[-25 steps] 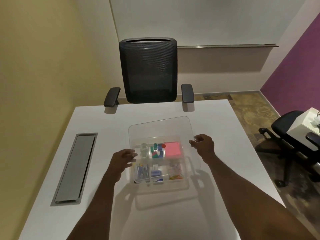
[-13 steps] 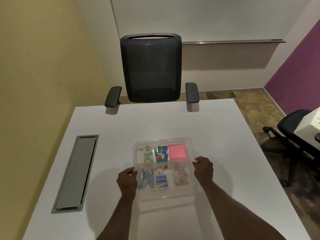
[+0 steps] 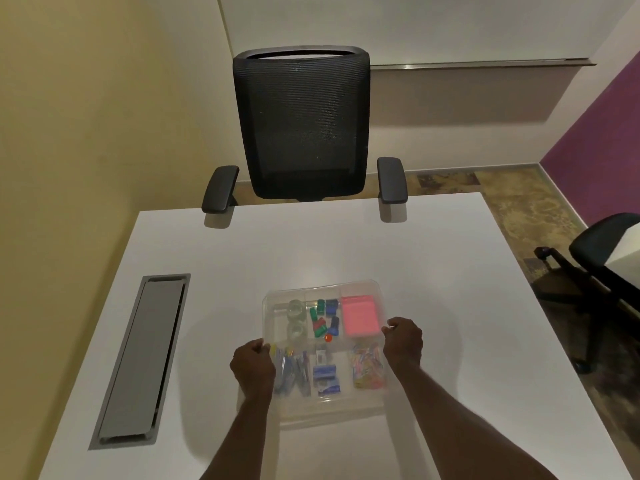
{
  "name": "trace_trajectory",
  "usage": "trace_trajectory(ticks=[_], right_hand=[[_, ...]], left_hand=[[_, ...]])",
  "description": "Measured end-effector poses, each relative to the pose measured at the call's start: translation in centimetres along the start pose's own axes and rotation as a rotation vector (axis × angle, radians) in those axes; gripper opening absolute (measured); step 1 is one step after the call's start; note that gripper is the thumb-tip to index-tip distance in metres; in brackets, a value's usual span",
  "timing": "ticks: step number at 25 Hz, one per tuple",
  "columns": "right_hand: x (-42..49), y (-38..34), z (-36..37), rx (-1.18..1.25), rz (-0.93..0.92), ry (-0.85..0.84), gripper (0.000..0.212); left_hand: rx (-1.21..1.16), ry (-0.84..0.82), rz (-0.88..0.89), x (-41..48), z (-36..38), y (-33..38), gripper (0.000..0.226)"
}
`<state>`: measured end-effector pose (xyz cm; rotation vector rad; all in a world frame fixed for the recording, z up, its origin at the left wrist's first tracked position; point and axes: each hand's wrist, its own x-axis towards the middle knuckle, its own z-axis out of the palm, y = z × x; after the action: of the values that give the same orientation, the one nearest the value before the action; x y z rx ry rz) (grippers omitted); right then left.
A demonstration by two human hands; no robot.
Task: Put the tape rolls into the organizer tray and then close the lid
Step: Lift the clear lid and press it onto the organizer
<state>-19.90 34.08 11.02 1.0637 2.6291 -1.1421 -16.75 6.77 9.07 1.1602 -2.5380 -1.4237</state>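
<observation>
No legible labels. L hand (image 3: 254, 367) & R hand (image 3: 404, 344), fingers curled, grip side edges of clear lid (image 3: 323, 289) lying on organizer tray (image 3: 332, 410). 2 tape rolls (image 3: 296, 318) in far-left compartment. 1 pink pad (image 3: 358, 315), white table (image 3: 346, 244), 2 chairs (image 3: 301, 129).

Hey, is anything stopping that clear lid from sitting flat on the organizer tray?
Nothing visible. The lid lies over the organizer tray, both hands at its side edges; tape rolls sit inside the far-left compartment.
</observation>
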Motion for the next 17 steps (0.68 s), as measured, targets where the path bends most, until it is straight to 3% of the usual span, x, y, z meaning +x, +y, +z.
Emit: trace_trajectory(ticks=[13,15,17], right_hand=[[0.5,0.9,-0.1,-0.049,-0.026,-0.058,0.023],[0.1,1.0,-0.3,-0.094,-0.05,-0.076,0.029],[-0.2,1.0,-0.4,-0.208,-0.141,-0.065,0.037]], left_hand=[[0.078,-0.077,0.021,2.1,0.2,0.8,0.029],[0.157,-0.061,0.154,1.2,0.3,1.1,0.042],[0.284,-0.145,0.379,-0.4,1.2,1.7,0.06]])
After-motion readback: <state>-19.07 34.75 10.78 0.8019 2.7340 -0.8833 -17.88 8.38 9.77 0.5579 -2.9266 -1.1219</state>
